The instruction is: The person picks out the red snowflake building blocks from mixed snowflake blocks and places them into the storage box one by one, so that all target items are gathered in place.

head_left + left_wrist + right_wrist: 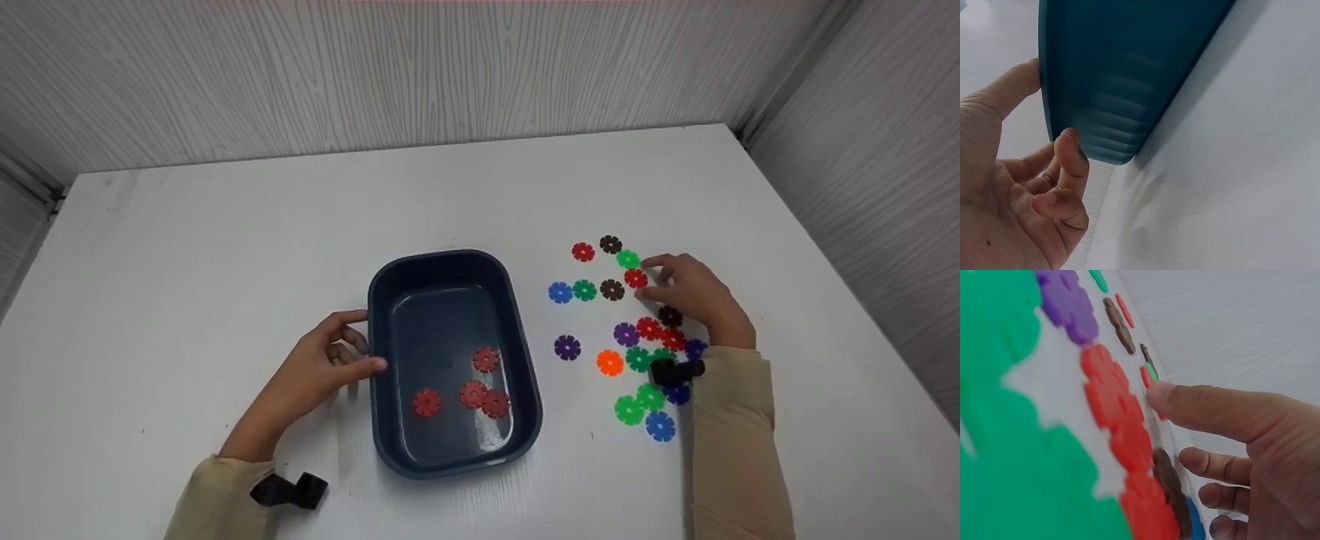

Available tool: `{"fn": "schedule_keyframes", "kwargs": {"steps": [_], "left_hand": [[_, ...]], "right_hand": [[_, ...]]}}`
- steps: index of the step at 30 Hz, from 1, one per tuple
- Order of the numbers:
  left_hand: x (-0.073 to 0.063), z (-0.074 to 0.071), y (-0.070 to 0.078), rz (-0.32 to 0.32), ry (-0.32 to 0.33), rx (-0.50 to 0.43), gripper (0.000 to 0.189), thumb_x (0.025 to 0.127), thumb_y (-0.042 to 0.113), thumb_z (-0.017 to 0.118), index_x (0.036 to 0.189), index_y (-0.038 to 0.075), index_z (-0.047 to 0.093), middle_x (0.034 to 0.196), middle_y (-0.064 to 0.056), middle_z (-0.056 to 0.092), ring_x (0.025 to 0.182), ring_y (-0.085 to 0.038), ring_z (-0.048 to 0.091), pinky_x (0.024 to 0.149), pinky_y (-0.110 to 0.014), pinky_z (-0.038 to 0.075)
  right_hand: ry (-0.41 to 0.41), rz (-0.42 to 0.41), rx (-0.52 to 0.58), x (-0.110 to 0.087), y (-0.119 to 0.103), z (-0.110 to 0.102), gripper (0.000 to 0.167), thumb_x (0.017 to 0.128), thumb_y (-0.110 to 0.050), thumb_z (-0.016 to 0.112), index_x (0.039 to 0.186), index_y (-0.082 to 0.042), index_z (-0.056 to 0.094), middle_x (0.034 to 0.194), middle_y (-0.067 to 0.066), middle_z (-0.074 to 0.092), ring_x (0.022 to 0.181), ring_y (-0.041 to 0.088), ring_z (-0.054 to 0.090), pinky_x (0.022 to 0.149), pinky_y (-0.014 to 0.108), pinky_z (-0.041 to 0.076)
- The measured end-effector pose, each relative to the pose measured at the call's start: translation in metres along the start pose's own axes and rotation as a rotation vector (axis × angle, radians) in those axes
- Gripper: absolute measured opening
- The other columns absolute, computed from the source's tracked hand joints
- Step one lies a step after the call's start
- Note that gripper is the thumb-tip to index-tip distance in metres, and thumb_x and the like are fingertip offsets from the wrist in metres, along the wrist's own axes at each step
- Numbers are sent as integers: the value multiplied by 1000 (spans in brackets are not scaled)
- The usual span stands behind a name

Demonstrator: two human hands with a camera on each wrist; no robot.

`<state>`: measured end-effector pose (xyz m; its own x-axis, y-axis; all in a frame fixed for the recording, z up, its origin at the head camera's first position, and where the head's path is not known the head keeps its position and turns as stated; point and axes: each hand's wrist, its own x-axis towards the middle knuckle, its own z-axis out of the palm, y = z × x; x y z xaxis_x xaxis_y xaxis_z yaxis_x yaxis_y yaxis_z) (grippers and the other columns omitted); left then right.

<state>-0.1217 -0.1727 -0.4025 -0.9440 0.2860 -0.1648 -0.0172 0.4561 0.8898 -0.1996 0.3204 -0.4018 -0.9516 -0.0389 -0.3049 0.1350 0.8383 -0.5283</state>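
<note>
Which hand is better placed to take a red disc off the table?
The right hand, probably: it is right beside a red notched disc, while the left hand touches the dark blue tub, farther off.

Left hand (309, 371) curled, right hand (699, 294) with thumb (657, 293) and forefinger (663, 260) apart.

I can see plain beige cloth on both arms, a long left sleeve (217, 499) and a matching right sleeve (739, 450). A blocky black left device (309, 491) and right device (667, 373) sit at the cuffs. The left hand (313, 367) has a tiny dark palm spot (988, 243).
</note>
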Motion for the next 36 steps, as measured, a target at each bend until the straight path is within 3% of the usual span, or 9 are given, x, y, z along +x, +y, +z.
{"fn": "schedule_keyframes", "kwargs": {"steps": [6, 25, 31, 36], "left_hand": [[-1, 0, 4, -2, 5, 4, 67, 84, 25, 76, 141, 10, 44, 103, -9, 56, 74, -11, 53, 58, -25, 39], [-1, 0, 2, 6, 6, 20, 68, 84, 27, 75, 141, 10, 43, 103, -9, 57, 73, -12, 54, 57, -25, 40], [-3, -1, 4, 3, -3, 16, 68, 84, 28, 76, 141, 9, 43, 103, -10, 56, 73, -12, 56, 57, -25, 40], [-3, -1, 4, 10, -11, 15, 68, 85, 27, 75, 141, 8, 42, 102, -9, 56, 74, -10, 55, 57, -25, 41]], "right_hand": [[4, -13, -97, 2, -8, 1, 53, 92, -33, 64, 138, -11, 50, 125, 23, 51, 111, 39, 51, 93, 54, 47], [-13, -9, -135, -1, -24, 1, 47, 92, -29, 64, 130, -3, 53, 115, 20, 59, 95, 31, 58, 84, 44, 55], [79, -67, -108, -13, -39, -7, 44, 94, -32, 62, 129, -7, 55, 113, 18, 56, 94, 30, 53, 80, 43, 53], [167, -139, -96, -22, -54, -10, 40, 94, -30, 62, 126, -7, 56, 106, 16, 56, 90, 28, 50, 72, 36, 48]]}}
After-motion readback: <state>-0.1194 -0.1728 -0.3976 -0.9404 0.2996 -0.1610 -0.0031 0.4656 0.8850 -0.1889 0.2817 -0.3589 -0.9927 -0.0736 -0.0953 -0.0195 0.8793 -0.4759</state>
